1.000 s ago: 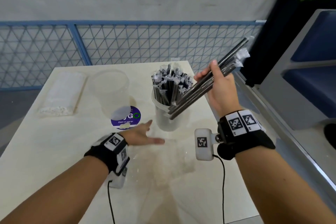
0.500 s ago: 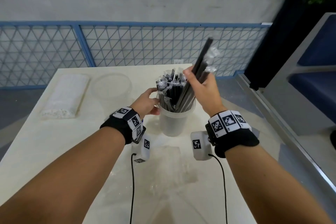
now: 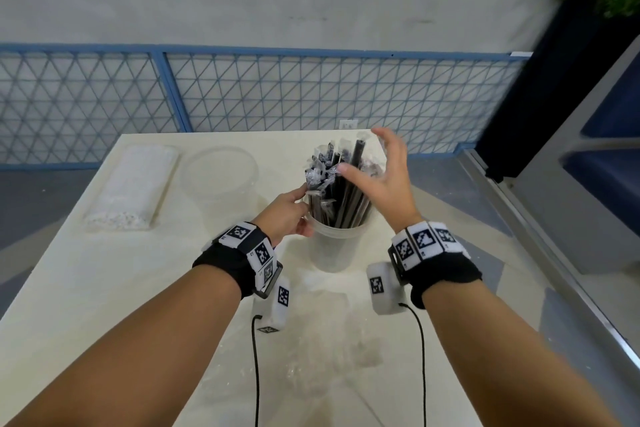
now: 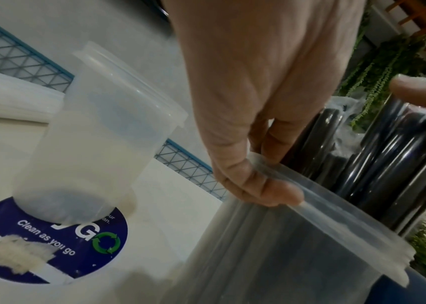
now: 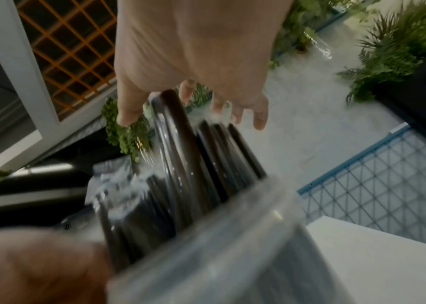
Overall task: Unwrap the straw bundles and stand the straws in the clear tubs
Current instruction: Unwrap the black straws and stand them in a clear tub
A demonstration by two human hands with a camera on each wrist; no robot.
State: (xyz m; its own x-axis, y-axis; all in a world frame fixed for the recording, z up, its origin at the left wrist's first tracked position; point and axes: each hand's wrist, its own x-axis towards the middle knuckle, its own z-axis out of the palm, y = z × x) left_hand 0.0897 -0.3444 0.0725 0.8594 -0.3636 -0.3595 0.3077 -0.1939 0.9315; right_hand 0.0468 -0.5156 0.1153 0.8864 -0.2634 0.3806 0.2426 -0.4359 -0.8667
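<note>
Left hand [image 3: 289, 215] is gripping the rim of the full clear tub [image 3: 334, 246] near the bench's [image 3: 86, 288] far right edge, w/ black straws [image 3: 341, 191] standing inside. Right hand [image 3: 384, 180] is hovering wide open over the straw tops, holding nothing. Risk: tub's packed & top-heavy, so a knock from either hand could tip it; 2nd tub [image 3: 221, 177] is sitting empty towards the far left.

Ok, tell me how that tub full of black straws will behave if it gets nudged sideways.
The tub is tall and narrow, and the black straws stick out well above its rim, so it probably tips rather than slides. Thin clear plastic suggests it is light and flexes when squeezed. The left hand steadying the rim fits that; the straws lean loosely and may fan out.
</note>
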